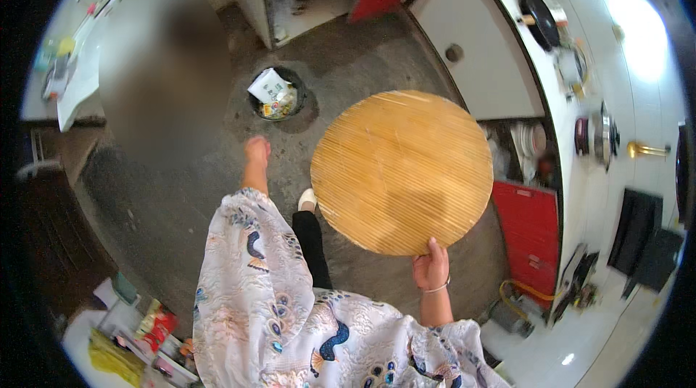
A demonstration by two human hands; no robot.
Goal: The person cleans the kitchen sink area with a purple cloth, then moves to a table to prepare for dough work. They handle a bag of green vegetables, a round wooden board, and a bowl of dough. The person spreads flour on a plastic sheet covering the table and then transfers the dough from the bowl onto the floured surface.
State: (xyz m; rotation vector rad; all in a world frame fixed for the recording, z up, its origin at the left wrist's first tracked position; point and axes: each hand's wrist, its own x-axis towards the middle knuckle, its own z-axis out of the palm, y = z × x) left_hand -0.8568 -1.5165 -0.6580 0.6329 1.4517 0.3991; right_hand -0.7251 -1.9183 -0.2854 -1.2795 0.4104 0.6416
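Note:
My right hand (433, 270) grips the near edge of a large round tray (391, 163), with the thumb on its upper face. The tray is straw-coloured and made of many thin parallel stalks or slats. It is held up over the dark floor, in front of my body and to the right, and a shadow falls on its near part. To the left, my left hand (257, 150) hangs over the floor with its fingers curled in, and nothing shows in it. This hand is apart from the tray. Both arms wear loose, pale patterned sleeves.
A small dark bin (290, 114) with rubbish stands on the floor ahead. Along the right runs a white counter with a black pan (540, 20), a pot (603, 138) and red drawers (525, 232) below. A blurred shape (163, 76) covers the far left. Packages lie at lower left.

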